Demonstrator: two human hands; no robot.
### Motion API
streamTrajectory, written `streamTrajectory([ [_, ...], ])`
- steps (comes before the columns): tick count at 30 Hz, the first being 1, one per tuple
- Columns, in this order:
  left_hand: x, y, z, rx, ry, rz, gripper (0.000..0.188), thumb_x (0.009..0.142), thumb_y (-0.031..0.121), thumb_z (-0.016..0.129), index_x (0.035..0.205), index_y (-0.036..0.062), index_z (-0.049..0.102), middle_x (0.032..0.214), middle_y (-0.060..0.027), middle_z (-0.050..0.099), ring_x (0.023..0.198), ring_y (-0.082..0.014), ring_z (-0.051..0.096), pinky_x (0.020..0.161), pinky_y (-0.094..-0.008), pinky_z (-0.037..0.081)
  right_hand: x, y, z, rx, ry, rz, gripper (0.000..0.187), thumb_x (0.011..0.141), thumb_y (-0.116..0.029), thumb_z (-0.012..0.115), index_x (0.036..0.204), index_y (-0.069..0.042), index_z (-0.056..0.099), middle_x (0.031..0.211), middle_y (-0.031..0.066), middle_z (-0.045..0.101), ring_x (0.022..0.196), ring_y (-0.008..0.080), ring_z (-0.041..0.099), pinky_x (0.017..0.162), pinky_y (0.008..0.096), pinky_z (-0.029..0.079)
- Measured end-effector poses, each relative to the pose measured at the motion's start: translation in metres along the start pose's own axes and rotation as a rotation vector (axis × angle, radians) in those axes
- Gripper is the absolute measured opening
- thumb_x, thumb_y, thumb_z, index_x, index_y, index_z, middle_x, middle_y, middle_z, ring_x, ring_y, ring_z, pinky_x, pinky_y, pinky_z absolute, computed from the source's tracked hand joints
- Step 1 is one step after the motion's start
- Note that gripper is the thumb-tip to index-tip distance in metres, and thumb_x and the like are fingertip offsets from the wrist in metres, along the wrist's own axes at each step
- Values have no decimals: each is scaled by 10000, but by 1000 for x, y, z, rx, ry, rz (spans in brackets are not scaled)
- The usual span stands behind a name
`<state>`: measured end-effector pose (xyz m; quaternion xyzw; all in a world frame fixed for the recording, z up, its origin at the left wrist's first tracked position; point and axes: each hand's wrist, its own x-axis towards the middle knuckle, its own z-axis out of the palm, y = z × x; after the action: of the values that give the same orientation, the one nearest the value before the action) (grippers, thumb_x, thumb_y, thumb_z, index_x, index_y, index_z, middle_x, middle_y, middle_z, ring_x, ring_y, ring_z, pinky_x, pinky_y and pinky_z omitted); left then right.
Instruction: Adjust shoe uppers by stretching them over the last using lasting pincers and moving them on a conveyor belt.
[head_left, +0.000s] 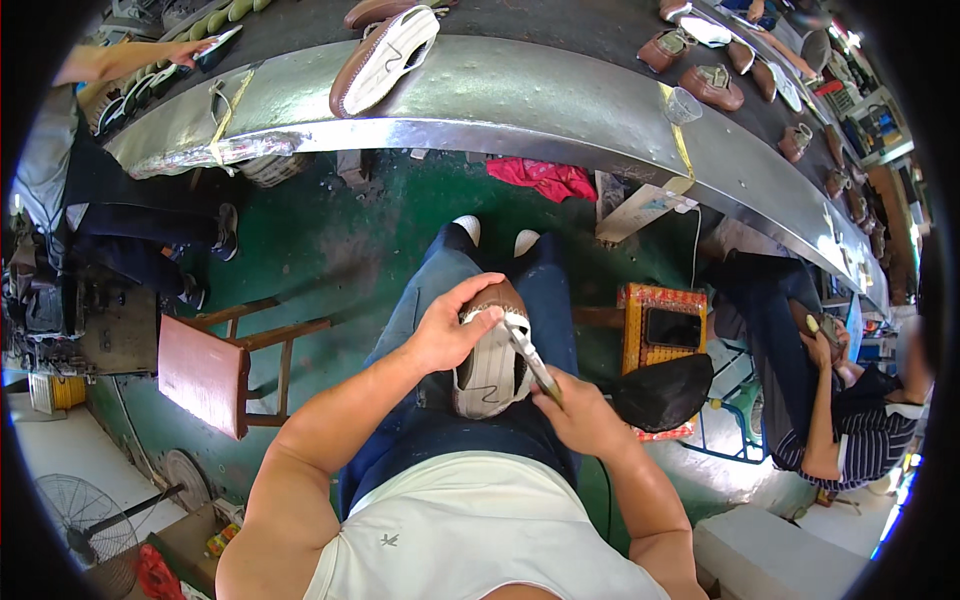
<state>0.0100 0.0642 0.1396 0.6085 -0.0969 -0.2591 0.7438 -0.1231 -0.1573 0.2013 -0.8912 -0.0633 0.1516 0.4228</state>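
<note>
A brown and white shoe (483,375) rests over my lap, its brown toe pointing away from me. Stitching runs along the join at the toe, and a dark squiggle marks the white part. My left hand (452,325) is closed round the toe end, thumb pressed on the stitched edge. In my right hand (582,412) is a slim metal hand tool (532,360) with an olive handle; its kind is hard to make out. The tool's tip meets the shoe near my left thumb. A similar shoe (385,62) lies on the metal bench edge ahead.
A metal-edged conveyor bench (560,90) curves across the front, with several brown shoes (712,88) at right. A pink-topped stool (205,375) stands left; a phone (672,328) lies on a stool at right. Co-workers sit right (850,420) and stand left (60,180). A fan (85,520) is lower left.
</note>
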Motion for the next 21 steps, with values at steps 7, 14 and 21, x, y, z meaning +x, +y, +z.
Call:
streamTrajectory([
  [7, 5, 3, 4, 234, -32, 8, 547, 943, 156, 715, 1444, 51, 521, 1335, -133, 618, 1212, -210, 590, 1049, -360, 467, -36, 24, -8, 483, -55, 365, 222, 1016, -153, 589, 1156, 19, 595, 894, 64, 700, 823, 130, 681, 768, 297, 553],
  [14, -9, -51, 12, 576, -42, -334, 520, 908, 149, 591, 1418, 54, 561, 1282, -234, 658, 1202, -353, 642, 1014, -397, 494, -40, 41, 10, 290, 21, 375, 299, 989, -199, 613, 1174, 35, 598, 896, 146, 695, 821, 263, 701, 779, 373, 546],
  [21, -36, -41, 17, 175, -259, -393, 1018, 749, -26, 567, 1645, 92, 99, 1622, -232, 320, 1492, -334, 346, 1168, -338, 342, -36, 35, 3, -131, -101, 117, 446, 939, -158, 624, 1326, 45, 535, 1093, 271, 658, 1013, 461, 641, 895, 493, 515],
])
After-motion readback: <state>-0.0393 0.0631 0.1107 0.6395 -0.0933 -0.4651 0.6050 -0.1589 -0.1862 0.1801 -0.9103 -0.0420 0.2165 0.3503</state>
